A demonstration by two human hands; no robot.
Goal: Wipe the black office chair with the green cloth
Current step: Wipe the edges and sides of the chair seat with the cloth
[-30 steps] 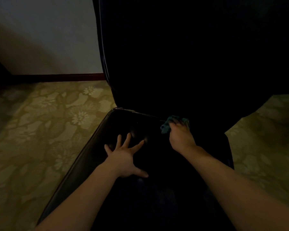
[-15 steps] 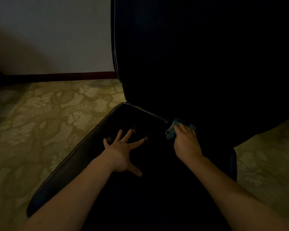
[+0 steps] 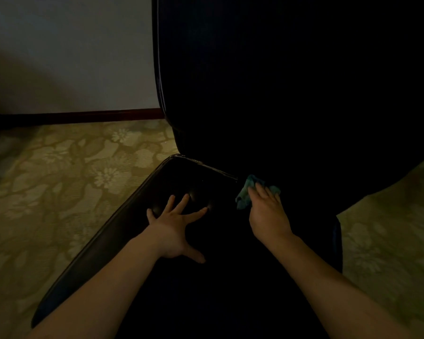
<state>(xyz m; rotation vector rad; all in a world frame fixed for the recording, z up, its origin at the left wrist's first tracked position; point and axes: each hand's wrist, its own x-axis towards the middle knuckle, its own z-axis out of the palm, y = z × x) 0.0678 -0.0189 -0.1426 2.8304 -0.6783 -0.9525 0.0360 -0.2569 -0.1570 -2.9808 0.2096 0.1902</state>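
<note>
Green cloth, bunched, lies just right of the frame's centre, in the crease where the seat of the black office chair meets the backrest. The right hand covers most of it, palm down, fingers nearly straight and pressing the cloth onto the upholstery. Cloth shows at the left of the hand and past the fingertips; the thumb is hidden beneath the hand. The left hand, at centre and apart from the cloth, rests flat on the seat with fingers spread wide and thumb pointing toward lower right; it holds nothing. Both bare forearms enter from the bottom edge and converge toward the centre.

The backrest stands upright and fills the upper right as a near-featureless dark mass, its piped left edge catching faint light. The seat runs diagonally from lower left to centre, with a glossy rim. Pale green carpet with a floral pattern shows at left and at the right edge. A plain light wall occupies the upper left, with a dark skirting board at its foot. Lighting is dim throughout.
</note>
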